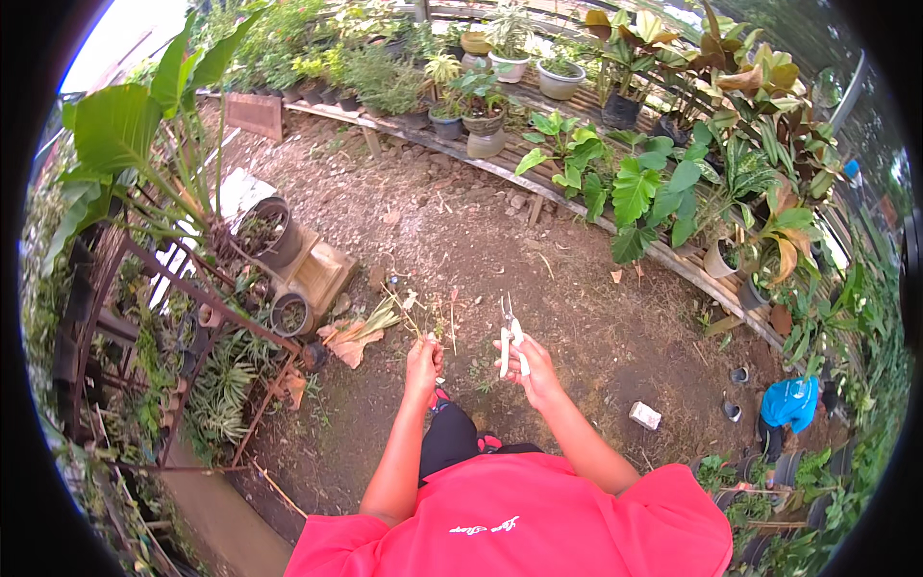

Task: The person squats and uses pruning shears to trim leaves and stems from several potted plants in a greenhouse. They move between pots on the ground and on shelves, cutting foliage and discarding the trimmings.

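My left hand (424, 369) is closed around a small bunch of thin plant cuttings (417, 314), whose stems and a few leaves stick out ahead of the fist. In my right hand (535, 369) is a pair of pruning shears (513, 345) with white handles. The handles are spread, and the narrow metal blades point away from me, apart from the cuttings. Both hands are held out in front of my body, above bare soil. Dry brown leaves (353, 342) lie on the ground left of my left hand.
A long slatted bench (519, 162) with many potted plants curves across the far side and right. To the left stand a rusty metal frame (205, 299) and a wooden block (317, 270) by pots. A white block (645, 415) lies right; a person in blue (789, 404) bends beyond.
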`<state>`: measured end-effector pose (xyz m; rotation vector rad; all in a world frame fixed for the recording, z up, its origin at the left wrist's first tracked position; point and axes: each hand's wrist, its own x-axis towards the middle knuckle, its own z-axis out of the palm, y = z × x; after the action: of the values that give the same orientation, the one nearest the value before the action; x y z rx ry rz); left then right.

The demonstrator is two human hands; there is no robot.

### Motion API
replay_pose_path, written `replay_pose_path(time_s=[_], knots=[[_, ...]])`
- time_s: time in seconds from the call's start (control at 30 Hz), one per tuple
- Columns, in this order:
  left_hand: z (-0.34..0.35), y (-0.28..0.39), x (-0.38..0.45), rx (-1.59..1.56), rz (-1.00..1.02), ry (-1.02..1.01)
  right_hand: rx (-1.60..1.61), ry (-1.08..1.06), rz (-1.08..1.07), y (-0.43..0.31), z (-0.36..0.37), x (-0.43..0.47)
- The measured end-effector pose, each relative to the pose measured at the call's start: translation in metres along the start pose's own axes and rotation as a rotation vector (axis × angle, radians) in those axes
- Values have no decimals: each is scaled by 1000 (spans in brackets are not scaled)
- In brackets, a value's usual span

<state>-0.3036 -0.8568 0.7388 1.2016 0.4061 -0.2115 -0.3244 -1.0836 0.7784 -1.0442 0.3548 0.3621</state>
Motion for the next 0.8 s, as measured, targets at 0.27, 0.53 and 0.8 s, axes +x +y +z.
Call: replay_pose_path(time_s=[0.27,0.53,0.8], knots=[[16,54,90,194,10,-187,28,107,-55,-38,43,64],[32,97,161,279,-77,-312,124,174,-150,-85,86,102],[76,116,235,373,-115,-486,199,276,-195,-113,80,162]])
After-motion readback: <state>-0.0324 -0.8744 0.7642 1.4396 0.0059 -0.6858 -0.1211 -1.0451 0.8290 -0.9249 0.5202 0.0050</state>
